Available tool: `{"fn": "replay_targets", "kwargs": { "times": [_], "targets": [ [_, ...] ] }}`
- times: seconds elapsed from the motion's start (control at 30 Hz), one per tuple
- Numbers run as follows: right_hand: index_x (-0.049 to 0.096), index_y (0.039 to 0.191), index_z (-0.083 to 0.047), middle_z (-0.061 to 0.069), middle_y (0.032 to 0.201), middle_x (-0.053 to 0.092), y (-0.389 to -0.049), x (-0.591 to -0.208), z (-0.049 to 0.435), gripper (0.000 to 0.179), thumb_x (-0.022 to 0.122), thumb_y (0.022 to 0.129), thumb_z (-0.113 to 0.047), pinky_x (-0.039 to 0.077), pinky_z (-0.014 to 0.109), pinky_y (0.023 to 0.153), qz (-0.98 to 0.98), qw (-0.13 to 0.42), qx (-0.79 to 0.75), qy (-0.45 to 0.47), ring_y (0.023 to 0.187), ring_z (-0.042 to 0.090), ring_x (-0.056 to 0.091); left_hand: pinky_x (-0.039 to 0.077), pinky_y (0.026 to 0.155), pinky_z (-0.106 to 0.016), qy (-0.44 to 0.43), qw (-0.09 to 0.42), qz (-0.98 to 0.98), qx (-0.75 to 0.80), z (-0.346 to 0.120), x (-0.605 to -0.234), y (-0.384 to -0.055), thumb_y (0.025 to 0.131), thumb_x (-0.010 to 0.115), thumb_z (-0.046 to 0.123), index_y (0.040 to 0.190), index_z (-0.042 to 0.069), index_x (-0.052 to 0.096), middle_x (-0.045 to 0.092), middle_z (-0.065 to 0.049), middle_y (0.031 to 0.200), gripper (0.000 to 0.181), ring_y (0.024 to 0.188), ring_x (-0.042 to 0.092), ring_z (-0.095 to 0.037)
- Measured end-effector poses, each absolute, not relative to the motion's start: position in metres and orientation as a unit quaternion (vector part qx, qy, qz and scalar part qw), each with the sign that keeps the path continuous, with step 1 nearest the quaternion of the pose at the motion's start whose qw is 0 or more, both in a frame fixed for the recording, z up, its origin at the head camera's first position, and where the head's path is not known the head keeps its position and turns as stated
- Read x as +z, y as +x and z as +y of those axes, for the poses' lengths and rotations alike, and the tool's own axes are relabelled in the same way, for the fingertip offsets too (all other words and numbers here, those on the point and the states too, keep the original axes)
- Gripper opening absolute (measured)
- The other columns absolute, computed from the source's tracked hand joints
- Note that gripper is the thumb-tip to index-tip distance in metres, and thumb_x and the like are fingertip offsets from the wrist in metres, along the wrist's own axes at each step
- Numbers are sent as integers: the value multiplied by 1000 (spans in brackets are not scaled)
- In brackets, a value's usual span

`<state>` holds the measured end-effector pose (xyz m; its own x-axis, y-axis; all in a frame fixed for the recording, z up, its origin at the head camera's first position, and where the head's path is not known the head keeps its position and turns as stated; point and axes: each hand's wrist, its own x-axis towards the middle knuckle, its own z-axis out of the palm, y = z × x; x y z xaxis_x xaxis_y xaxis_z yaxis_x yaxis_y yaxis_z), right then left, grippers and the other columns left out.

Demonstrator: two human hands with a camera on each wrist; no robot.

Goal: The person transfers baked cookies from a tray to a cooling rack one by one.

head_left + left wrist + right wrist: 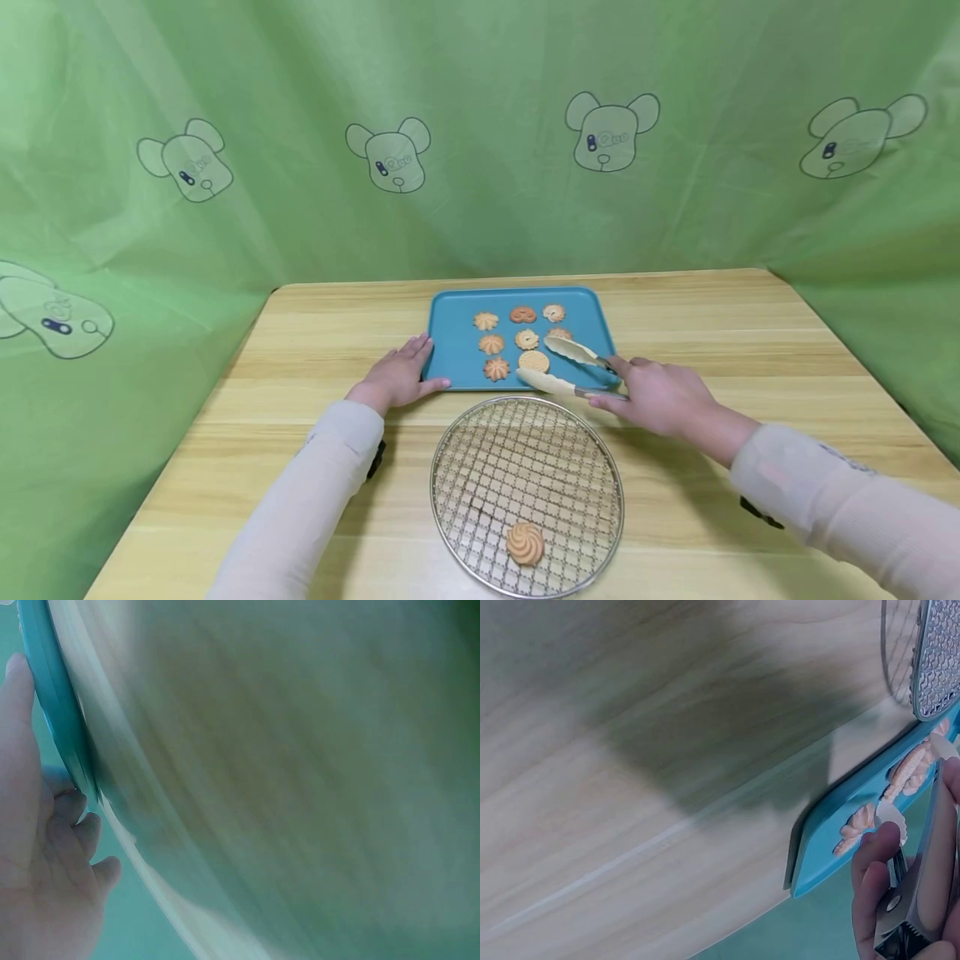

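Observation:
My right hand [663, 398] holds metal tongs [551, 382] with cream, scalloped tips. The tong arms stand spread over the blue tray [456, 304], one tip at a round dimpled cookie [534, 361], the other next to a partly covered cookie [560, 333]. In the right wrist view, curled fingers wrap the tongs' handle [930, 862]. My left hand [397, 375] rests against the tray's near left corner, its thumb along the near rim and its fingers at the left side. Other cookies [491, 344] of several shapes lie in rows on the tray.
A round wire rack [517, 475] stands on the wooden table [337, 333] in front of the tray. One swirled cookie [525, 544] lies on its near part. Green cloth [495, 225] with bear-head prints hangs behind and at both sides.

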<state>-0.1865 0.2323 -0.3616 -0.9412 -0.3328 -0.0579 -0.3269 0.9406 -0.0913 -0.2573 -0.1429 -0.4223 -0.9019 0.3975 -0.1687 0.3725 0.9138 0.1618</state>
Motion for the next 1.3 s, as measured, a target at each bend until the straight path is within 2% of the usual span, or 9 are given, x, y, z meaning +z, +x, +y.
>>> {"fn": "replay_targets", "kwargs": {
  "times": [0.43,0.73,0.9,1.13,1.3],
  "targets": [
    [48,138,0,22,106,63,-191,-356,228,80,52,88,-63,47,37,45,982,38,-21,-182,77,30,63,13,115,-46,196,100,973,64,-142,-421,-256,92,40,64,152,4,14,6,-11,158,88,143,10,-29],
    [49,136,1,17,96,65,-192,-358,227,79,49,90,-62,43,32,42,980,36,-19,-194,61,18,54,14,115,-47,197,100,973,68,-142,-421,-256,93,41,63,152,4,15,6,-12,158,88,143,10,-30],
    [50,135,2,15,92,65,-191,-360,227,81,46,90,-65,44,32,41,979,27,-15,-203,59,17,53,14,115,-46,197,100,973,66,-142,-421,-257,92,41,63,152,4,14,6,-11,158,88,143,10,-29],
    [52,134,2,17,91,65,-189,-362,227,71,54,91,-54,43,32,39,978,9,-18,-209,58,18,54,14,115,-46,197,98,973,66,-143,-421,-256,92,41,63,152,4,15,7,-12,158,88,143,11,-30],
    [51,134,1,17,90,65,-187,-365,230,70,56,91,-53,41,30,38,977,-4,-17,-212,56,18,54,14,115,-46,196,98,973,67,-143,-422,-257,92,41,64,152,4,14,7,-12,158,88,143,11,-29]
  ]
}}
